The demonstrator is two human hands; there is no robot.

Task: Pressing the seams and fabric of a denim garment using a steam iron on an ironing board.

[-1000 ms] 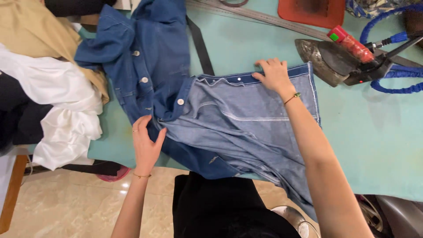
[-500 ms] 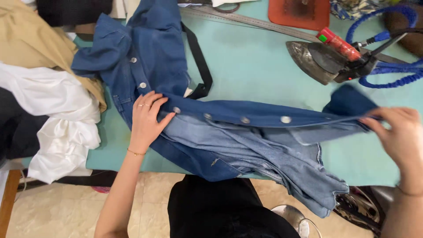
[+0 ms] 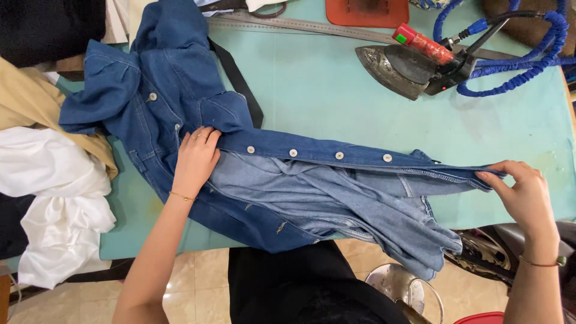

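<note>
A blue denim garment [image 3: 282,180] with a row of white buttons lies across the light green ironing table [image 3: 324,90]. My left hand [image 3: 195,159] presses flat on the button strip near the garment's middle. My right hand [image 3: 522,192] pinches the far end of the same button strip at the right and holds it stretched straight. The paler inside of the fabric hangs over the table's front edge.
An iron [image 3: 414,66] with a red handle and blue coiled hose [image 3: 528,54] rests at the back right. A long metal ruler [image 3: 300,25] and an orange pad [image 3: 372,11] lie at the back. White cloth [image 3: 54,198] and tan cloth [image 3: 36,114] are piled at the left.
My right hand has drawn the button strip out to the right until it is straight. My left hand has moved up from the front edge onto the strip.
</note>
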